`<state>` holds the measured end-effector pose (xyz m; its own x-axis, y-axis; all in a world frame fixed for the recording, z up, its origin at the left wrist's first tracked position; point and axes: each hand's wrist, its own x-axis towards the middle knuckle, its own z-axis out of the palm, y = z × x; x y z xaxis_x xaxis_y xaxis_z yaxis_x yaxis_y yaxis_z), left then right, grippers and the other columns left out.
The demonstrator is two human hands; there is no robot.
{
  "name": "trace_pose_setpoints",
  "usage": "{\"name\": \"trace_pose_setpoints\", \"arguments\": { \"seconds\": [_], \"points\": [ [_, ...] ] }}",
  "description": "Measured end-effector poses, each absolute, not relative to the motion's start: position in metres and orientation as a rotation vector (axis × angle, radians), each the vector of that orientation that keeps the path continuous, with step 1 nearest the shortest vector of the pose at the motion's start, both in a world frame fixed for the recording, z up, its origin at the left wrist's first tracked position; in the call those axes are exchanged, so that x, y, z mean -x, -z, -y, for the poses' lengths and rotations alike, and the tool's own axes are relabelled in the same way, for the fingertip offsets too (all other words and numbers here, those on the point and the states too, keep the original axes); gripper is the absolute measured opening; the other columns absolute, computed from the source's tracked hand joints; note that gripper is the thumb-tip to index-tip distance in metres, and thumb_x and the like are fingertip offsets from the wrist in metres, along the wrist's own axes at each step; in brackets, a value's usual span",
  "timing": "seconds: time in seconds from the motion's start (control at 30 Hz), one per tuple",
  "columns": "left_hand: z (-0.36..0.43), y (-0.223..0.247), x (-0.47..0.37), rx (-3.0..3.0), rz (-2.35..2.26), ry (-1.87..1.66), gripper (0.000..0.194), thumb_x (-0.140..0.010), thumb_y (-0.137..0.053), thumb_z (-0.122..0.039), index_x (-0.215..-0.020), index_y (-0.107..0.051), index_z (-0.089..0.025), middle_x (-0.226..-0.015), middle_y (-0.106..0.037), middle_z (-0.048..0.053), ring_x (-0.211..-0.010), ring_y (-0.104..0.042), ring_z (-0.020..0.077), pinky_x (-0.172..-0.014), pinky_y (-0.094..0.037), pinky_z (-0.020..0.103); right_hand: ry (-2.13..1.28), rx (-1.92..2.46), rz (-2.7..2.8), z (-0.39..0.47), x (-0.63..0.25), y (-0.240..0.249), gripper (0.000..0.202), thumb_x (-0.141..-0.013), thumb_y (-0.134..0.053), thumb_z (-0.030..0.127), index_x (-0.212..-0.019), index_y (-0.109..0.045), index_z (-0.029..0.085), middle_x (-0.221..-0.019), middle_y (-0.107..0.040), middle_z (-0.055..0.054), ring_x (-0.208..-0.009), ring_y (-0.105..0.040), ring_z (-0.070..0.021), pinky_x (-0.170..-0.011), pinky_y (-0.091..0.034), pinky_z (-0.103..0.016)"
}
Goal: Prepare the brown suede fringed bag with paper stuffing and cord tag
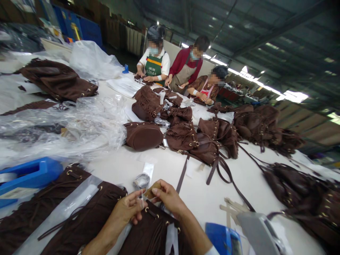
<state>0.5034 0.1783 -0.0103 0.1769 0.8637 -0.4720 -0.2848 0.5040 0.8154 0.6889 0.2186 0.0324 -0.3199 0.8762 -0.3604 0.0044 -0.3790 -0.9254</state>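
Both hands meet above a dark brown drawstring bag (148, 230) with gold eyelets, which lies nearest me. My right hand (167, 196) pinches a small tan tag (152, 190) between thumb and fingers. Beside it, my left hand (130, 207) has its fingers closed on a thin white string (142, 198), which runs close to the tag. Whether the string is tied to the bag I cannot tell. Just beyond the hands is a clear, crumpled plastic roll or wrap (142, 180). Another brown bag (101, 209) with a plastic strip lies to the left.
A blue tape dispenser (32, 175) stands at left and a blue and grey device (223, 239) at front right. Brown bags (143, 136) are heaped along the white table (111, 177). Plastic wrapping (87, 127) covers its left side. Three co-workers (183, 67) work across from me.
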Motion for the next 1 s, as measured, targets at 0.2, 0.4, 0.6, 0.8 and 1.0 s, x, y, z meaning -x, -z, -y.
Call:
{"name": "trace_pose_setpoints", "arguments": {
  "seconds": [0.2, 0.4, 0.6, 0.8, 1.0],
  "points": [
    [-0.180, 0.012, -0.504, -0.665, -1.138, -0.966, 0.066, -0.061, -0.088, -0.043, -0.115, -0.070, -0.011, -0.054, -0.061, -0.001, -0.040, -0.047, 0.0091, -0.039, -0.032, 0.020, -1.770, 1.254, 1.137, -0.210, -0.681, -0.029, 0.035, -0.074, -0.076, 0.047, -0.084, -0.061, 0.017, -0.079, -0.069, -0.001, -0.064, -0.057, -0.0110, -0.066, -0.044, -0.026],
    [-0.183, 0.004, -0.505, -0.625, -1.140, -0.972, 0.056, -0.058, -0.089, -0.038, -0.106, -0.073, -0.013, -0.055, -0.061, -0.001, -0.040, -0.048, 0.0097, -0.040, -0.031, 0.020, -1.703, 1.321, 1.302, -0.202, -0.670, -0.024, 0.024, -0.078, -0.068, 0.040, -0.081, -0.057, 0.020, -0.068, -0.058, 0.005, -0.060, -0.052, -0.0112, -0.062, -0.041, -0.026],
    [-0.184, 0.008, -0.509, -0.622, -1.209, -1.031, 0.062, -0.055, -0.089, -0.036, -0.110, -0.071, -0.016, -0.062, -0.063, -0.003, -0.037, -0.042, 0.0072, -0.038, -0.026, 0.020, -1.193, 1.601, 1.798, -0.195, -0.666, -0.025, 0.011, -0.094, -0.046, 0.029, -0.090, -0.054, 0.022, -0.085, -0.061, -0.001, -0.079, -0.058, -0.0167, -0.073, -0.044, -0.030],
    [-0.180, 0.009, -0.512, -0.766, -1.155, -1.032, 0.063, -0.071, -0.081, -0.034, -0.129, -0.063, -0.018, -0.085, -0.074, 0.004, -0.077, -0.069, 0.0228, -0.071, -0.053, 0.029, -0.884, 1.642, 1.821, -0.194, -0.661, -0.049, 0.020, -0.090, -0.055, 0.025, -0.110, -0.057, 0.026, -0.099, -0.062, -0.002, -0.091, -0.060, -0.0184, -0.081, -0.045, -0.031],
    [-0.178, 0.009, -0.512, -0.824, -1.193, -1.073, 0.055, -0.069, -0.082, -0.027, -0.122, -0.068, -0.024, -0.122, -0.071, 0.008, -0.113, -0.066, 0.0305, -0.096, -0.051, 0.034, -0.802, 1.814, 2.104, -0.194, -0.651, -0.061, 0.006, -0.087, -0.060, 0.029, -0.086, -0.062, 0.024, -0.094, -0.061, -0.003, -0.083, -0.060, -0.0194, -0.072, -0.042, -0.031]
  ]
}}
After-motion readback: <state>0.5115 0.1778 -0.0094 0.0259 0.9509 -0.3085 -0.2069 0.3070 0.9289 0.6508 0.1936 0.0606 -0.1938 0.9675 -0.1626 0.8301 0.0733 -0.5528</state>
